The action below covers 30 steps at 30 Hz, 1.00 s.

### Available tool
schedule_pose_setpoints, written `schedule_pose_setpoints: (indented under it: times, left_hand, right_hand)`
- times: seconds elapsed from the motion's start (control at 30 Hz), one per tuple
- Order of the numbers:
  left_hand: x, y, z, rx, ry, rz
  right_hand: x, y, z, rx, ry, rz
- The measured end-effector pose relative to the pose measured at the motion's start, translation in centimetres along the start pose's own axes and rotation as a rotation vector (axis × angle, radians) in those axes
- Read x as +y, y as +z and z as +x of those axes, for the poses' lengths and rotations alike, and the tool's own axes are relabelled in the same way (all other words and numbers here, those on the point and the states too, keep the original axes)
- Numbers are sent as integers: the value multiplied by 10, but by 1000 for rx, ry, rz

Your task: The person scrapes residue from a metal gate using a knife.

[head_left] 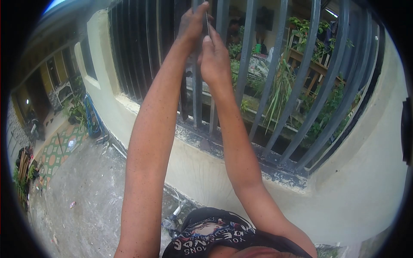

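Observation:
Both my arms stretch up to the dark grey window bars (pixel 246 51). My left hand (pixel 192 29) is closed near the top edge of the view, thumb upward. Just below and to the right, my right hand (pixel 214 58) is also closed, with its thumb pointing up. Between the two runs a thin, flat dark piece (pixel 207 26) with a pale edge, seen almost edge-on and held by both hands. Its kind cannot be made out. The hands are right at one upright bar (pixel 197 94), and most of the fingers are hidden behind the hands.
A cream wall (pixel 352 210) surrounds the barred window, with a worn, paint-flaked sill (pixel 211 146). Through the bars, green plants (pixel 279 90) and a wooden rack (pixel 303 64) show. Left lie a concrete floor (pixel 86 206), patterned tiles (pixel 58 159) and a blue hose (pixel 91 116).

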State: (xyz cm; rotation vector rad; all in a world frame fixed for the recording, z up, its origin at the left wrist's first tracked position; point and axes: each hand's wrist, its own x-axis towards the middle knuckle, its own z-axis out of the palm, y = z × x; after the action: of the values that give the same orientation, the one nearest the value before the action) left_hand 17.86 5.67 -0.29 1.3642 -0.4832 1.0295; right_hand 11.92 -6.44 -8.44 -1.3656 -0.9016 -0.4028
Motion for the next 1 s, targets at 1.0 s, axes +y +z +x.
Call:
schedule_pose_setpoints:
  times: [1.0]
  left_hand:
    - [12,1,-17,6,8,249]
  right_hand:
    - [9,10,-6,78,17,-48]
